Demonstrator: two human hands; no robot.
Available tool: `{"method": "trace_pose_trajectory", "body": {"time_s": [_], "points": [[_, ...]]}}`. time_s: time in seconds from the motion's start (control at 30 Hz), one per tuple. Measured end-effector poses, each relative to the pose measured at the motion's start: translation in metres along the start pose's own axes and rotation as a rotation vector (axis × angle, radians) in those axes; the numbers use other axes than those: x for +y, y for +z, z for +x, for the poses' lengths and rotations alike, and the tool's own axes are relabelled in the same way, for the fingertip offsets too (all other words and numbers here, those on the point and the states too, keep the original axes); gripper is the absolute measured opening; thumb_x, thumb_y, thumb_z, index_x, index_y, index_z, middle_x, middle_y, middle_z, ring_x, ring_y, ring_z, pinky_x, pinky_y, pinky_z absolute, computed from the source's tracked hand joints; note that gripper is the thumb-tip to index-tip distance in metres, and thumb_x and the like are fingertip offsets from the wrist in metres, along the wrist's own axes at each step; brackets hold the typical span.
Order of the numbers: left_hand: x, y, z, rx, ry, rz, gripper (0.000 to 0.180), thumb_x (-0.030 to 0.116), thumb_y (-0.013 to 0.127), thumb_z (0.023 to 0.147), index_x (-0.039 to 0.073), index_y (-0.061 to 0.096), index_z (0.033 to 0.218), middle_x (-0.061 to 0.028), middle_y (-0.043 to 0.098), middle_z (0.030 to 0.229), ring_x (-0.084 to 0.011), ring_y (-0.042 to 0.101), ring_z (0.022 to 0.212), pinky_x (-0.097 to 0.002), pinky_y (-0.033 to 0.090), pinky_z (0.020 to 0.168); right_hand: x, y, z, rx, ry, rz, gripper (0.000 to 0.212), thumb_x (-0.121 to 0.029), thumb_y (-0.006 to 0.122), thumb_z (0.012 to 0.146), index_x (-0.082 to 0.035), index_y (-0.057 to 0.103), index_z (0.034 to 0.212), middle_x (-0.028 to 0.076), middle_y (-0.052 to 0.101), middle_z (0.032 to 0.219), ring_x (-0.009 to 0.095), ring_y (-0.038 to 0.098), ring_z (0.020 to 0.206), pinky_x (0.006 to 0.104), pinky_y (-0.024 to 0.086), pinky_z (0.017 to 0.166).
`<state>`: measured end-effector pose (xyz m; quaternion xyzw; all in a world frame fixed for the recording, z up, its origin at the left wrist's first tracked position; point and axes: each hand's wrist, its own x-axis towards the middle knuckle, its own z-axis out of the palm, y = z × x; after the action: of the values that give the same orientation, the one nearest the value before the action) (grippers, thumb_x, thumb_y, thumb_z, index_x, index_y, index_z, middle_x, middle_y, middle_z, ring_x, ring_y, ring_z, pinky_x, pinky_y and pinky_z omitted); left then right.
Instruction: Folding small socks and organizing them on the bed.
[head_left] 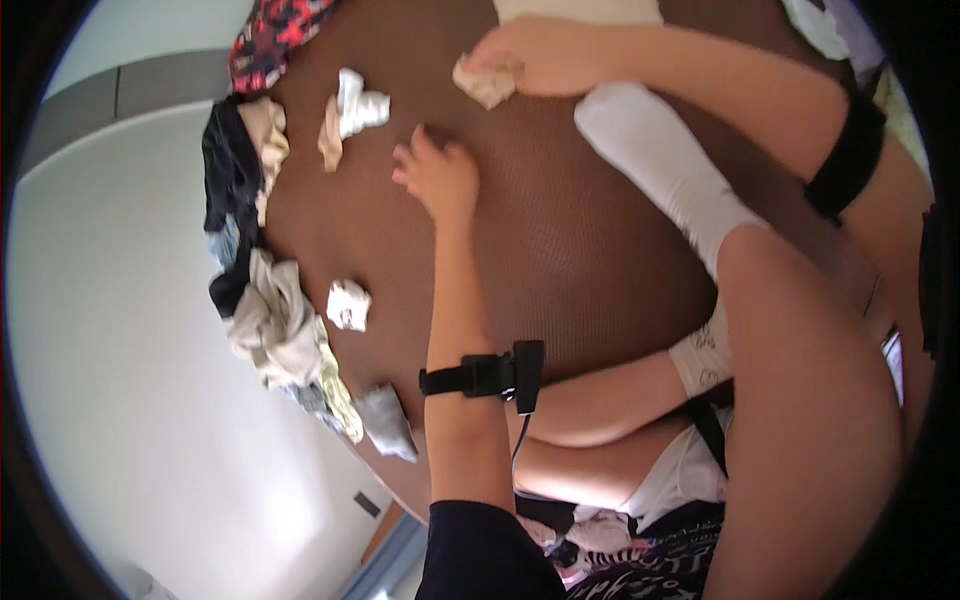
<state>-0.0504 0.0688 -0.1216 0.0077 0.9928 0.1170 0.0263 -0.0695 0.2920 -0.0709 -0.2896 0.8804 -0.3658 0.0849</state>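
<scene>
My right hand [540, 55] pinches a small crumpled beige cloth [486, 82], perhaps a sock, near the far edge of the brown surface. Its fingertips are partly hidden by the cloth. To the left and nearer, my left hand [440, 178] hovers over the surface with its fingers apart, holding nothing. Just beyond its fingertips lie a crumpled white cloth [360, 105] and a narrow beige cloth [330, 136] touching it. A small white bundle with dark marks [348, 305], like a folded sock, rests left of my left forearm.
Along the left edge runs a heap of clothes: black cloth [230, 160], a greyish-beige garment [275, 315] and pale yellow cloth [340, 395]. A folded grey cloth [386, 422] lies by the near left edge. My leg in a white sock [655, 150] stretches across the right side.
</scene>
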Motion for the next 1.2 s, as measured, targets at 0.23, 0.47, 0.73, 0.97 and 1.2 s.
{"method": "trace_pose_trajectory", "body": {"time_s": [0.23, 0.47, 0.73, 0.97, 1.2], "points": [[-0.085, -0.076, -0.003, -0.321, -0.014, -0.549, 0.040, 0.017, 0.057, 0.081, -0.003, 0.051, 0.116, -0.0205, 0.054, 0.113, -0.0236, 0.051, 0.109, -0.0327, 0.038, 0.092, -0.108, 0.005, 0.005, -0.260, -0.182, 0.080, 0.033, -0.002, 0.046, 0.076, -0.004, 0.061, 0.106, 0.018, 0.061, 0.099, 0.028, 0.058, 0.094, 0.0367, 0.045, 0.081], [-0.176, -0.089, 0.028, -0.006, 0.001, 0.007, 0.052, 0.016, 0.059, 0.076, 0.002, 0.046, 0.124, -0.0269, 0.035, 0.133, -0.0319, 0.041, 0.121, -0.0387, 0.036, 0.097, -0.120, 0.033, -0.035, -0.120, -0.173, 0.452, 0.015, -0.007, 0.052, 0.077, -0.003, 0.062, 0.088, 0.010, 0.062, 0.083, 0.026, 0.061, 0.085, 0.0368, 0.047, 0.074], [-0.093, -0.057, 0.070, -0.269, -0.036, 0.453, 0.061, 0.011, 0.048, 0.076, -0.005, 0.030, 0.132, -0.0261, 0.010, 0.144, -0.0357, 0.020, 0.132, -0.0378, 0.030, 0.103, -0.047, 0.068, -0.099, -0.575, -0.001, -0.219, 0.021, -0.005, 0.054, 0.074, -0.006, 0.057, 0.095, 0.009, 0.060, 0.082, 0.025, 0.061, 0.084, 0.0361, 0.048, 0.070], [-0.131, -0.054, 0.051, -0.371, -0.048, 0.084, 0.068, 0.014, 0.056, 0.073, -0.007, 0.029, 0.132, -0.0259, 0.025, 0.138, -0.0358, 0.026, 0.129, -0.0354, 0.025, 0.106, -0.031, 0.039, -0.082, -0.589, 0.296, 0.335, 0.040, -0.002, 0.046, 0.075, 0.000, 0.058, 0.113, 0.012, 0.063, 0.104, 0.019, 0.061, 0.071, 0.0316, 0.048, 0.065], [-0.087, -0.056, -0.031, -0.274, -0.061, 0.047, 0.069, 0.019, 0.060, 0.074, -0.006, 0.029, 0.131, -0.0275, 0.026, 0.134, -0.0397, 0.029, 0.126, -0.0401, 0.028, 0.104, -0.025, 0.047, -0.081, -0.455, 0.436, 0.488, 0.046, 0.003, 0.041, 0.071, 0.001, 0.057, 0.114, 0.013, 0.063, 0.095, 0.016, 0.058, 0.062, 0.0300, 0.047, 0.060]]}}
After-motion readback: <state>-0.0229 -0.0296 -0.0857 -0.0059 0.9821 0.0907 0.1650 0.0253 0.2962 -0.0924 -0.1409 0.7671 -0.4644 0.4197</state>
